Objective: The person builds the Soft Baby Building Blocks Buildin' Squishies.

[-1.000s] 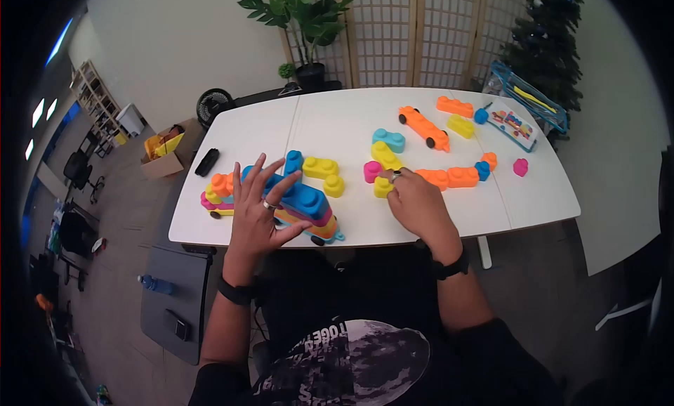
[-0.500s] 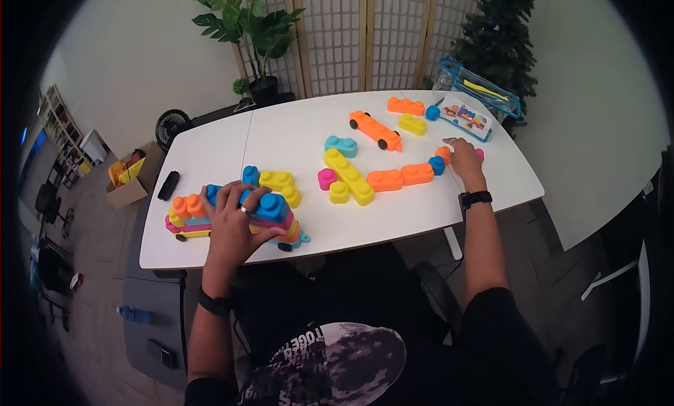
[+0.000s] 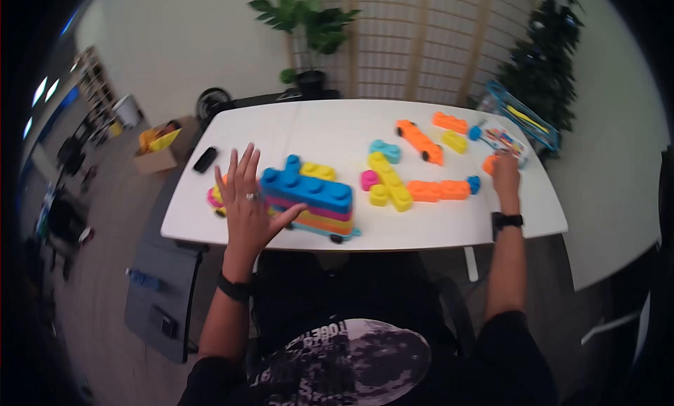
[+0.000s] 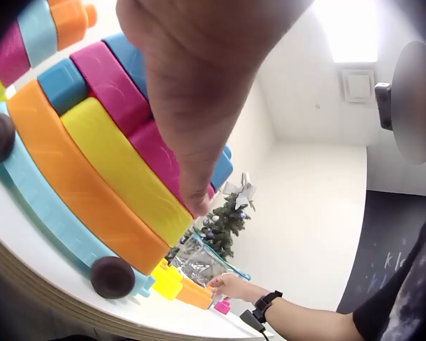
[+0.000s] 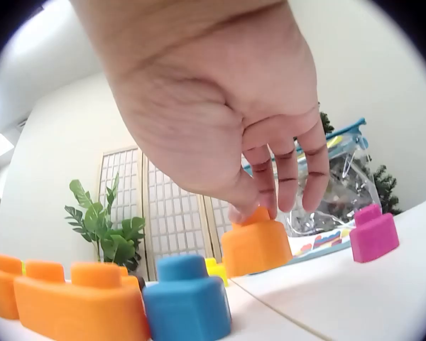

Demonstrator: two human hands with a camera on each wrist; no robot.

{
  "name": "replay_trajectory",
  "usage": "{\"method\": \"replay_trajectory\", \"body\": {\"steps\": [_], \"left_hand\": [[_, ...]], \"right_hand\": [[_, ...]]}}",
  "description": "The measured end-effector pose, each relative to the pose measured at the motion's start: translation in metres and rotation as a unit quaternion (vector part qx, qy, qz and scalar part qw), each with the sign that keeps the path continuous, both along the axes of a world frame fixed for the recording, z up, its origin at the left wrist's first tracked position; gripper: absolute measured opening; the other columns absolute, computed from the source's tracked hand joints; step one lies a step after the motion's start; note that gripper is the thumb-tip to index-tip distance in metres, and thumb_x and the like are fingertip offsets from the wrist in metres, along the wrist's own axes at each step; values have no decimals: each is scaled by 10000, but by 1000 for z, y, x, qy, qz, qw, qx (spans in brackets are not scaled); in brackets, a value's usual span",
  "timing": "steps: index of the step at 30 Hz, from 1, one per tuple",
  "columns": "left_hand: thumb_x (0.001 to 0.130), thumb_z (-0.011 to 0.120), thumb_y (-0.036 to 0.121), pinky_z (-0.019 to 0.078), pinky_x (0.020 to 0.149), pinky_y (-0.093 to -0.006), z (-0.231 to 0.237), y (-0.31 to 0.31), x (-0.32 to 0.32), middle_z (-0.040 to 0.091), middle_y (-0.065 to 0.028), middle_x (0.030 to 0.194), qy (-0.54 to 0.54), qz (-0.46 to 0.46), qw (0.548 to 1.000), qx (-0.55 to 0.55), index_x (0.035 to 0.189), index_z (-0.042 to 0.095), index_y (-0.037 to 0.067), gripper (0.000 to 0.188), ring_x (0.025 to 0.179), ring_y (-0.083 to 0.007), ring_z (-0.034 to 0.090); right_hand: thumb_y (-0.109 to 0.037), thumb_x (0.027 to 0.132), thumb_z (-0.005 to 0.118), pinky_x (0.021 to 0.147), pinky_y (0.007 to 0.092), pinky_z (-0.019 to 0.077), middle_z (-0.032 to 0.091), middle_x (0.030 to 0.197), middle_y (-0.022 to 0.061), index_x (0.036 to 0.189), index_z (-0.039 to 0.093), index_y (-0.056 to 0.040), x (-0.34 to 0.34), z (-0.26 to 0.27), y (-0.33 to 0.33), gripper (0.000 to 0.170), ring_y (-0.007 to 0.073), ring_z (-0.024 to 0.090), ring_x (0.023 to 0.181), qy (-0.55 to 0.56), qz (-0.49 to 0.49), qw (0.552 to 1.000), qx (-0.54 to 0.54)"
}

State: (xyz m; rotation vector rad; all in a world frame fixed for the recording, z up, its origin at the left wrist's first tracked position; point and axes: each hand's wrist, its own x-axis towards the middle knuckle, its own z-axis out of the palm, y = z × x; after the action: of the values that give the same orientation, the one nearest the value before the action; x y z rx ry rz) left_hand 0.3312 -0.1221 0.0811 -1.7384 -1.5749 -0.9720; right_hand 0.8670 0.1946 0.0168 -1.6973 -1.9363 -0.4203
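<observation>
Right hand point(image 5: 220, 106) is pinching small orange block point(image 5: 257, 247) near right edge of table point(image 3: 537, 213), seemingly picking it up; left hand point(image 3: 247, 209) is hovering, fingers spread; moving block is likely needing steady pinch.

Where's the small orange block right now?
In the right wrist view, the small orange block is pinched by the right hand, between the blue block and pink block.
</observation>
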Motion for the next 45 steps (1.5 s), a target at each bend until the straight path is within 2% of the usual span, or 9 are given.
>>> {"method": "replay_trajectory", "body": {"steps": [2,5,10,11,16,23,33,36,45], "left_hand": [[733,929,626,197,1271,-696,12,-7,-38,501,-155,1625,-21,42,998,-31,1609,411,40,1175,1576,-442,368],[699,946,631,251,1255,-680,3,-11,-92,544,-142,1572,-58,60,982,-170,1562,489,133,1096,1553,-415,404],[637,1008,518,457,1139,-528,-6,-2,-105,611,-106,1467,-169,-12,946,-278,1411,631,148,937,1390,-360,586],[600,1041,449,573,1031,-438,-14,1,-105,633,-132,1380,-143,-4,959,-246,1344,643,97,914,1256,-354,668],[577,1057,414,585,976,-453,-36,6,-110,637,-120,1283,-139,-15,972,-187,1295,660,83,884,1165,-358,690],[598,1055,364,527,1026,-501,-31,-1,-102,595,-112,1340,-151,16,966,-210,1341,645,141,878,1265,-365,623],[584,1066,274,624,921,-406,-44,8,-108,592,-127,1291,-135,-33,981,-136,1311,627,88,869,1154,-304,682],[588,1049,345,494,949,-491,-51,11,-112,590,-77,1342,-186,-25,968,-168,1325,637,161,864,1223,-312,647],[612,1046,347,534,959,-480,-43,9,-104,582,-102,1327,-201,-19,962,-186,1313,634,127,842,1205,-323,652]], "right_hand": [[-54,976,676,911,475,563,691,1192,220,1217,701,1,-26,45,-26,249,383,681,1097,-5,93,994,58],[-127,1035,688,891,361,555,678,1111,130,1181,660,39,-99,118,-78,223,239,684,1035,135,214,967,-27],[-162,991,747,843,361,562,663,1093,135,1131,670,18,-232,194,-167,241,238,672,1007,192,468,858,-92],[-166,981,761,841,365,570,667,1092,138,1130,669,15,-254,202,-174,252,238,683,1006,163,502,843,-106],[-210,923,827,838,403,578,712,1068,152,1083,680,7,-367,207,-176,307,301,720,938,58,608,775,-165],[-240,932,818,809,434,560,741,975,207,1035,711,21,-436,186,-179,300,345,723,919,-72,549,804,-216],[-223,925,803,862,460,571,731,1032,212,1028,707,30,-430,175,-180,289,386,723,987,-72,560,814,-134],[-209,916,810,864,455,573,732,1043,205,1032,706,30,-428,181,-177,285,377,726,992,-88,542,816,-182],[-267,914,827,862,470,587,716,1069,217,1099,704,44,-435,145,-172,382,381,723,1020,-78,587,800,-97]]}}
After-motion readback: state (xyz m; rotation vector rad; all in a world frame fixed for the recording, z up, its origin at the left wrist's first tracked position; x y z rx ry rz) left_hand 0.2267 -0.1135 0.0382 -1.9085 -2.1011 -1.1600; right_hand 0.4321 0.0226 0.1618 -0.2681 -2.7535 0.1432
